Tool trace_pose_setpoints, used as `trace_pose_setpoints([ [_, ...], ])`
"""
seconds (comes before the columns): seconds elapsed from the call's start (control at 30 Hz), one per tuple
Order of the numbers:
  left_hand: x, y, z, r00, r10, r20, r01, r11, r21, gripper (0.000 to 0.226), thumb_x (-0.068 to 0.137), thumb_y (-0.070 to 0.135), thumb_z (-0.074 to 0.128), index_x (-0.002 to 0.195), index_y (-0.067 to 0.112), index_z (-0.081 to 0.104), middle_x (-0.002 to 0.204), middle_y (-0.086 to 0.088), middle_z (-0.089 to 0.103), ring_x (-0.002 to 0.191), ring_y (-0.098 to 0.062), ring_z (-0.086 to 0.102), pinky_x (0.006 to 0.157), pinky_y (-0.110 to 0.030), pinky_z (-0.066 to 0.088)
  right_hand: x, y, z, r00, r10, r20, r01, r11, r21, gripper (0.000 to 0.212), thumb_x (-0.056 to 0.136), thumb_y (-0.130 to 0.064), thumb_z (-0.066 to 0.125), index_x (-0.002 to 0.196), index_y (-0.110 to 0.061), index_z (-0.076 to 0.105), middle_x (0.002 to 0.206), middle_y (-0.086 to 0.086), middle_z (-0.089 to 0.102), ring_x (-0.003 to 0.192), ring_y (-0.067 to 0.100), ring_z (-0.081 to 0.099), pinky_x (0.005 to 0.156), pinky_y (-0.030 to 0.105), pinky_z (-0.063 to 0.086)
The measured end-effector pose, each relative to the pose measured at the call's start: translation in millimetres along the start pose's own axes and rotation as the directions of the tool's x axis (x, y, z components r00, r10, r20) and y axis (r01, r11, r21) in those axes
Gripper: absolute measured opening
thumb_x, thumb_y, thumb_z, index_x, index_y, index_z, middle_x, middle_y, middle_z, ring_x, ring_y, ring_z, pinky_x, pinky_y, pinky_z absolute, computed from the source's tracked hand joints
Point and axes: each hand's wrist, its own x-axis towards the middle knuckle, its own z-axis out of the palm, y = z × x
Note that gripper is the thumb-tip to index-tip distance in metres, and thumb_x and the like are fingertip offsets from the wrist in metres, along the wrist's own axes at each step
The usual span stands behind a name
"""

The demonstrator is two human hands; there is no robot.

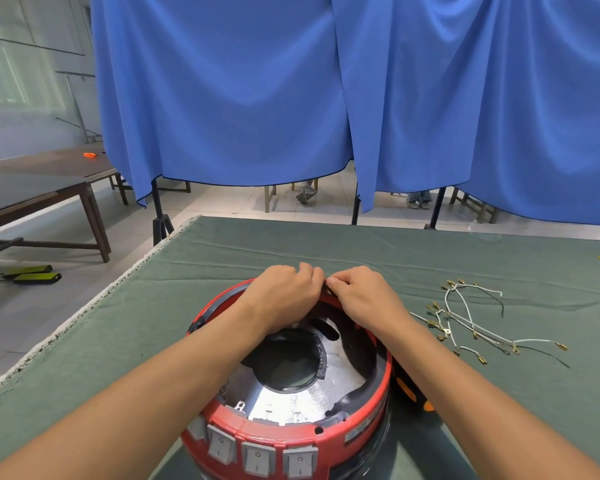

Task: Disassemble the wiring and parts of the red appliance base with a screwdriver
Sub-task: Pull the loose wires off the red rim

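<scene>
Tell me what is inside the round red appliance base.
Inside the round red appliance base lie a shiny silver metal plate and a black ring-shaped part. The left hand and right hand cover the far rim.

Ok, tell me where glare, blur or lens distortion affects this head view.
Head view: glare on the silver plate inside the red base washes out detail; wide-angle distortion bows the table edge and stretches the forearms; the left hand and right hand are sharp; lighting is even, shadows soft.
</scene>
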Motion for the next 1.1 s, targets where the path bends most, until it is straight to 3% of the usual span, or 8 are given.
trace_pose_setpoints([
  [0.1, 2, 2, 6, 1.0, 0.02, 0.019, -0.019, 0.999, -0.05, 0.023, 0.095, 0.013, 0.033, 0.115, 0.006, 0.043, 0.105, -0.011, 0.054, 0.084, -0.031, 0.064, 0.057, -0.035, 0.035, -1, -1, 0, 1.0, -0.002, -0.011, 0.002, 1.0, -0.026, 0.044, 0.099, -0.029, 0.044, 0.057, -0.014, 0.042, 0.057, -0.002, 0.046, 0.071, 0.028, 0.052, 0.065, 0.034, 0.038],
  [0.37, 1, 1, 2, 1.0, -0.025, -0.005, 0.025, 0.995, -0.094, 0.021, 0.096, 0.022, 0.041, 0.113, 0.01, 0.042, 0.106, -0.008, 0.053, 0.08, -0.029, 0.065, 0.053, -0.034, 0.032, -2, -3, -1, 0.999, 0.031, -0.027, -0.033, 0.998, -0.054, 0.043, 0.099, -0.032, 0.044, 0.06, -0.013, 0.046, 0.063, -0.002, 0.05, 0.077, 0.027, 0.051, 0.066, 0.033, 0.037],
  [0.47, -3, -10, -11, 0.95, -0.273, -0.155, 0.208, 0.918, -0.337, 0.015, 0.091, 0.008, 0.053, 0.105, 0.004, 0.05, 0.105, -0.015, 0.054, 0.054, -0.037, 0.058, 0.044, -0.033, 0.03, -3, -5, -1, 0.999, 0.038, -0.021, -0.04, 0.996, -0.084, 0.038, 0.099, -0.034, 0.043, 0.071, -0.014, 0.058, 0.074, 0.001, 0.056, 0.081, 0.028, 0.051, 0.07, 0.033, 0.037],
  [0.53, -4, -16, -11, 0.929, -0.311, -0.202, 0.215, 0.896, -0.388, 0.013, 0.093, 0.008, 0.054, 0.104, 0.002, 0.053, 0.105, -0.018, 0.055, 0.047, -0.038, 0.054, 0.041, -0.034, 0.033, -4, -5, -1, 0.999, 0.037, -0.028, -0.039, 0.996, -0.076, 0.036, 0.1, -0.034, 0.043, 0.079, -0.013, 0.064, 0.079, 0.002, 0.058, 0.082, 0.027, 0.05, 0.071, 0.033, 0.036],
  [0.67, -7, -10, -11, 0.915, -0.34, -0.216, 0.217, 0.869, -0.445, 0.027, 0.088, 0.018, 0.065, 0.107, -0.001, 0.06, 0.097, -0.018, 0.063, 0.058, -0.04, 0.061, 0.046, -0.039, 0.043, -3, -4, 0, 0.999, 0.043, -0.015, -0.044, 0.996, -0.079, 0.039, 0.1, -0.032, 0.042, 0.069, -0.013, 0.055, 0.078, 0.004, 0.056, 0.082, 0.029, 0.049, 0.07, 0.033, 0.036],
  [0.8, -4, -9, 1, 0.951, -0.276, -0.143, 0.182, 0.868, -0.461, 0.036, 0.094, 0.041, 0.05, 0.121, 0.017, 0.053, 0.114, 0.0, 0.057, 0.105, -0.019, 0.055, 0.076, -0.031, 0.044, -2, -3, 0, 0.998, 0.046, -0.036, -0.047, 0.998, -0.047, 0.039, 0.098, -0.028, 0.041, 0.061, -0.016, 0.046, 0.077, 0.003, 0.054, 0.083, 0.029, 0.05, 0.069, 0.033, 0.037],
  [0.97, -1, -9, 0, 0.956, -0.238, -0.171, 0.126, 0.86, -0.494, 0.036, 0.094, 0.037, 0.052, 0.123, 0.016, 0.053, 0.115, -0.001, 0.056, 0.106, -0.019, 0.052, 0.081, -0.026, 0.04, -5, -3, -1, 0.993, 0.001, -0.116, 0.014, 0.992, 0.125, 0.024, 0.09, -0.03, 0.046, 0.092, -0.026, 0.07, 0.1, -0.007, 0.07, 0.097, 0.019, 0.059, 0.086, 0.037, 0.048],
  [1.1, -3, -7, -6, 0.95, -0.192, -0.245, 0.038, 0.851, -0.523, 0.026, 0.086, 0.018, 0.066, 0.11, 0.007, 0.062, 0.1, -0.009, 0.06, 0.09, -0.027, 0.059, 0.07, -0.033, 0.046, -10, -2, 0, 0.984, -0.043, -0.172, 0.092, 0.953, 0.29, 0.02, 0.084, -0.043, 0.056, 0.08, -0.029, 0.069, 0.084, -0.014, 0.069, 0.086, 0.008, 0.062, 0.083, 0.039, 0.051],
])
